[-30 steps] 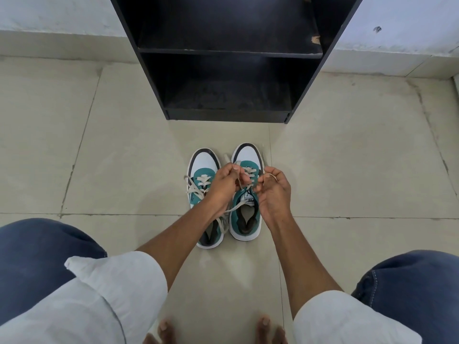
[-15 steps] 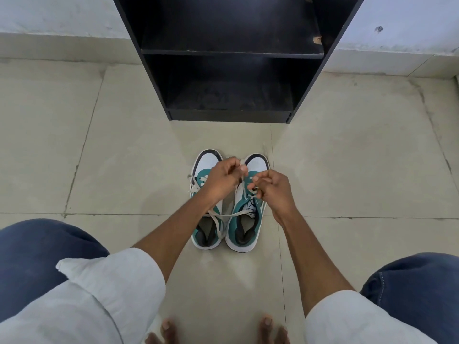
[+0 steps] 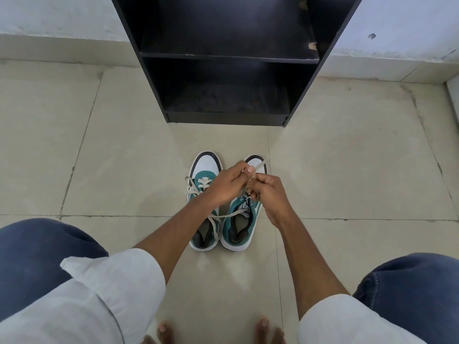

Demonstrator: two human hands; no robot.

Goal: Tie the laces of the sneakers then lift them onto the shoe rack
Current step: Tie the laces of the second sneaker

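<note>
Two teal and white sneakers stand side by side on the floor tiles, toes pointing at the rack. The left sneaker (image 3: 204,170) has loose cream laces spilling over its side. Above the right sneaker (image 3: 239,227), my left hand (image 3: 227,184) and my right hand (image 3: 269,194) meet, each pinching a strand of its cream lace (image 3: 258,166). One strand runs up across the toe cap, another trails back over both heel openings. The black shoe rack (image 3: 228,117) stands just beyond the shoes with two open shelves.
Beige floor tiles spread to both sides of the shoes. A white wall with a low ledge (image 3: 397,68) runs behind the rack. My knees in blue jeans (image 3: 37,256) and my bare toes (image 3: 164,328) frame the near edge.
My hands have lifted the right sneaker's lace up and away from me, towards its toe, and drawn closer together. The camera has shifted slightly, so the shoes sit lower in view.
</note>
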